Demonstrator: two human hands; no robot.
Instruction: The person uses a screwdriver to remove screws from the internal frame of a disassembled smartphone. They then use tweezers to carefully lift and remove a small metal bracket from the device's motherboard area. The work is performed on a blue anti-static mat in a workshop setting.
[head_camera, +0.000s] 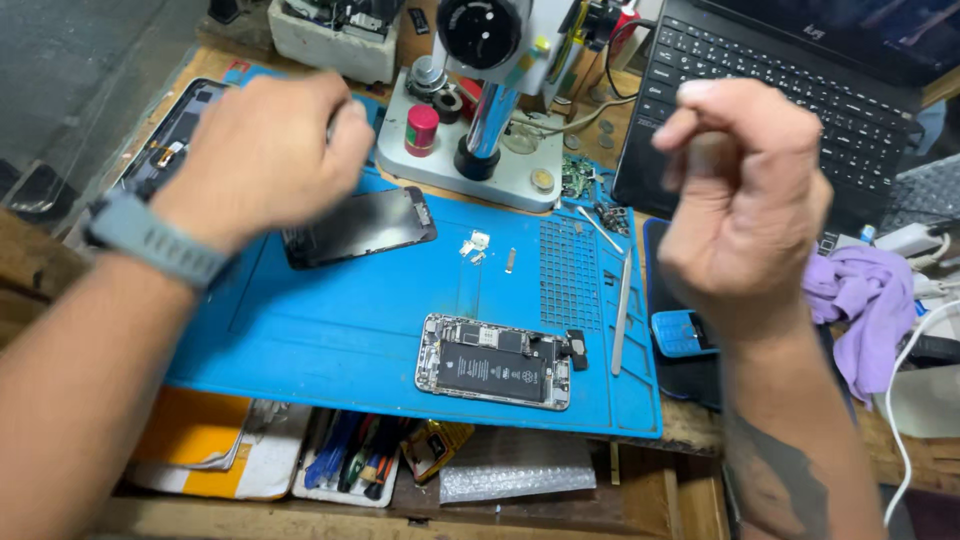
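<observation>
Blue mat (340, 330): rubbery, matt, smooth, w/ ribbed grid patch at right. Opened phone (495, 361): shiny metal frame, matt black battery. Loose screen (362, 226): glossy black glass. Microscope post (490, 120): polished metal; base (440, 165) pale, painted, scuffed. Bench (690, 425): bare wood, rough, worn. Purple rag (868, 295): soft cloth, crumpled. Watch strap (155, 238) on left wrist: grey, matt, rubber-like. Laptop keys (780, 85): matt black plastic. Pouch (515, 465) under mat edge: bubble wrap, semi-gloss.

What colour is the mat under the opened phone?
Bright blue. The mat under the opened phone shows best in the head view.
</observation>
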